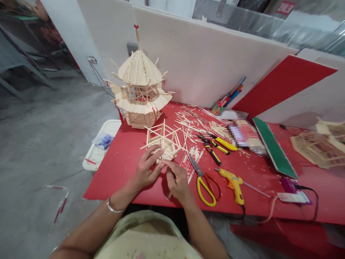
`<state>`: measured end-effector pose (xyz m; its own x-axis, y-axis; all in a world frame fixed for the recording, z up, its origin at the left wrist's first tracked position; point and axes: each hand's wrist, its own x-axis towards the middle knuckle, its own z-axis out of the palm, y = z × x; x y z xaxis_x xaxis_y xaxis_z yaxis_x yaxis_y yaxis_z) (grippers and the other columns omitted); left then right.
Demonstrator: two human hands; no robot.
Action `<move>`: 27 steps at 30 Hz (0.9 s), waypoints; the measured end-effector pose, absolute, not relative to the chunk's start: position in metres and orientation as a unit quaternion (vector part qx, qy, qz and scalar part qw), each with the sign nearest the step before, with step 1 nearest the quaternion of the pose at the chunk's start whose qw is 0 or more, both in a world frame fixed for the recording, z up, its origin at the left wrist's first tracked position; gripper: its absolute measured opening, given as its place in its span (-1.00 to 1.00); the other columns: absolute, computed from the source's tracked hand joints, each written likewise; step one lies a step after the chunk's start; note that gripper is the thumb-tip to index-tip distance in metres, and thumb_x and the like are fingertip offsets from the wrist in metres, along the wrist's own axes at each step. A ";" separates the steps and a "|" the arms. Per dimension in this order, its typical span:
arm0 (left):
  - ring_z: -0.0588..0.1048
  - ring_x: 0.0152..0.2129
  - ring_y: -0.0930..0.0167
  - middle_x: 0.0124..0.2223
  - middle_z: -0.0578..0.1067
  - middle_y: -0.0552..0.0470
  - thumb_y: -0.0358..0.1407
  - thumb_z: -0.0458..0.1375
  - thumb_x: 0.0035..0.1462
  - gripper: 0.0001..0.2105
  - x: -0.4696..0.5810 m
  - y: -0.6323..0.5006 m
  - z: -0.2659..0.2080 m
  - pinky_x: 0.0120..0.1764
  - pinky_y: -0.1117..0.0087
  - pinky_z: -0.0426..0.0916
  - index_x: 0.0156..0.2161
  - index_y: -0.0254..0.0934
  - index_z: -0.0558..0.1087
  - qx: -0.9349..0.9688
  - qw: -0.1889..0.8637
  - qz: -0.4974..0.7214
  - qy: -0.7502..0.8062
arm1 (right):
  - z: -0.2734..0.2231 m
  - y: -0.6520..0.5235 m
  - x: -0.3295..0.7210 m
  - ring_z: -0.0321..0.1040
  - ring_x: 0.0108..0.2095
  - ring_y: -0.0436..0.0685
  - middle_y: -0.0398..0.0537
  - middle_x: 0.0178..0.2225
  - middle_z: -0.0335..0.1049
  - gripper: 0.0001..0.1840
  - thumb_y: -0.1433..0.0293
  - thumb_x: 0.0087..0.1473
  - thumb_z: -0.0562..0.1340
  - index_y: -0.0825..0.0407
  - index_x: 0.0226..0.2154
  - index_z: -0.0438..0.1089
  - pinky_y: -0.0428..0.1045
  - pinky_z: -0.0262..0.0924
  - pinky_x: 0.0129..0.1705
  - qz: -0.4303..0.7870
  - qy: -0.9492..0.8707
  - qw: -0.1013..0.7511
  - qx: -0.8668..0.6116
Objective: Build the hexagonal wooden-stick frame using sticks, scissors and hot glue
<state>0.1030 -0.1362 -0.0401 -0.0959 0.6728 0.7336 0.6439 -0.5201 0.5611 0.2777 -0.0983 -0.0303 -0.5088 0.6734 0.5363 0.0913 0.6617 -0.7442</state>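
A small hexagonal frame of thin wooden sticks (163, 138) sits on the red tabletop in front of me. My left hand (145, 169) grips its near left side, fingers over the sticks and thumb in front. My right hand (178, 181) touches the near edge of the frame with its index fingertip, close to the left thumb. Its other fingers are curled, and the end of a wooden stick (169, 195) pokes out below them; the rest of that stick is hidden. Behind the frame stands a taller stick pagoda (140, 93) with two roof tiers and red tassels.
Scissors (206, 185), a yellow glue gun (233, 183) and pliers (211, 149) lie to the right. Loose sticks (188, 122) are scattered behind them. A green board (275, 147), a power bank-like block (293, 196) with cables and another stick model (318, 145) are further right.
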 end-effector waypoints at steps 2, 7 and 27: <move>0.47 0.18 0.13 0.25 0.43 -0.29 -0.32 0.19 0.33 -0.55 0.103 -0.135 -0.041 0.07 0.07 0.52 0.30 -0.18 0.39 0.672 0.010 0.558 0.487 | -0.032 -0.098 0.277 0.59 -0.01 0.10 -0.10 0.07 0.61 -0.44 0.57 0.27 0.08 -0.16 0.21 0.43 0.06 0.50 0.07 0.331 -0.801 0.438 -0.240; 0.47 0.17 0.14 0.26 0.42 -0.30 -0.33 0.19 0.33 -0.54 0.103 -0.135 -0.041 0.09 0.06 0.50 0.31 -0.20 0.39 0.673 0.010 0.559 0.485 | -0.032 -0.099 0.277 0.59 -0.01 0.10 -0.10 0.06 0.61 -0.43 0.58 0.27 0.09 -0.17 0.21 0.42 0.06 0.50 0.07 0.333 -0.797 0.444 -0.238; 0.48 0.18 0.14 0.26 0.43 -0.31 -0.30 0.20 0.33 -0.55 0.103 -0.137 -0.044 0.09 0.07 0.51 0.30 -0.21 0.40 0.669 0.014 0.560 0.489 | -0.031 -0.101 0.278 0.58 0.02 0.11 -0.10 0.06 0.61 -0.45 0.56 0.28 0.08 -0.16 0.21 0.42 0.06 0.49 0.09 0.328 -0.803 0.430 -0.249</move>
<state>0.1028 -0.1369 -0.0435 -0.1054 0.6701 0.7348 0.6391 -0.5204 0.5663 0.2778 -0.1015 -0.0308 -0.5061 0.6825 0.5273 0.1176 0.6603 -0.7418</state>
